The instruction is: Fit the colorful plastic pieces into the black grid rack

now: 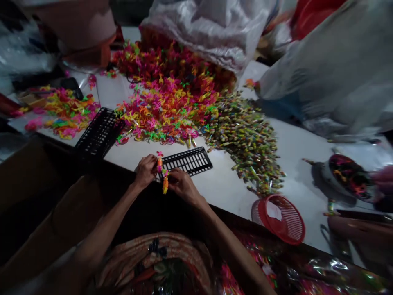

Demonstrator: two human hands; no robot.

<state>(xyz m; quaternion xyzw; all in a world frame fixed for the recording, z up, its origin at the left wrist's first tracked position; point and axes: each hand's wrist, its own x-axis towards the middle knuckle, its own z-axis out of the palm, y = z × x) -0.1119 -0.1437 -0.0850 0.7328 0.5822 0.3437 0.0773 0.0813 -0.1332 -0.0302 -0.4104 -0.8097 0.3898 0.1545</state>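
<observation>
Neon toy pieces (pixel 162 172) lie heaped across a white table (pixel 294 151).

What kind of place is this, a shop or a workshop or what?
Probably a small hand-assembly or packing workshop. A heap of bright plastic pieces and a pile of small wrapped sticks cover the white table, with black slotted trays and big plastic sacks.

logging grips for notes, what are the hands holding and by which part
Both hands pinch one small colourful plastic toy piece: left hand at its pink-orange upper end, right hand at its orange lower end.
</observation>
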